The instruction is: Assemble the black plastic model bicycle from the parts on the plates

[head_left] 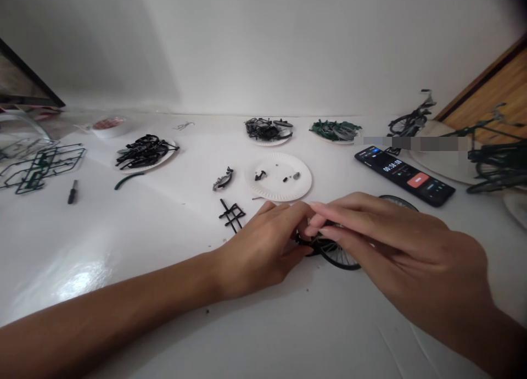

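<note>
A partly built black model bicycle (340, 257) lies low over the white table between my hands; one spoked wheel shows under my right fingers, and part of another rim (398, 202) appears behind that hand. My left hand (269, 241) is closed on the bicycle's dark frame, thumb below and fingers above. Against the left fingertips, my right hand (411, 252) makes a pinch over the wheel; whatever sits in the pinch is hidden. Just beyond my left hand are a black rack-like part (233, 215) and a small grey-black curved part (223, 179).
A paper plate (302, 189) holds small parts. Behind are plates of black parts (267, 131) and green parts (335, 130). A phone (405, 176) running a timer and finished model bicycles (411, 118) stand right. A screwdriver (73, 193), sprue frames (41, 167) and more black parts (146, 151) lie left.
</note>
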Demonstrator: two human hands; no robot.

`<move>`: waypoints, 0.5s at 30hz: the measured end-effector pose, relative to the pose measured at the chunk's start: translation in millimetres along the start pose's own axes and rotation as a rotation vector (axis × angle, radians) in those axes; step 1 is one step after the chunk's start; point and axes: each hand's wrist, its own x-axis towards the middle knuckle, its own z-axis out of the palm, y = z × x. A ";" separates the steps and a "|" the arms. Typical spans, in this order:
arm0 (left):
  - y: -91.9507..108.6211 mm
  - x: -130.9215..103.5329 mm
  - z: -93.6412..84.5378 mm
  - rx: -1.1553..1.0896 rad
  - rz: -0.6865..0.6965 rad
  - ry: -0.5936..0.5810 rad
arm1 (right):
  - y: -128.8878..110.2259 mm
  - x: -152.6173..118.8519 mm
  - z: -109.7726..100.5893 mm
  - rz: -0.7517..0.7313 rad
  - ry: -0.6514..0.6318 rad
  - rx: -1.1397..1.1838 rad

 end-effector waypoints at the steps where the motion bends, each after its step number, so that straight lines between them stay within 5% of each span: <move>1: 0.2 0.1 -0.2 0.005 0.001 -0.001 | 0.3 0.1 -0.5 0.001 -0.005 -0.002; 15: 3.0 0.5 -3.8 -0.017 -0.030 -0.019 | -3.0 0.5 -4.2 0.000 0.012 -0.079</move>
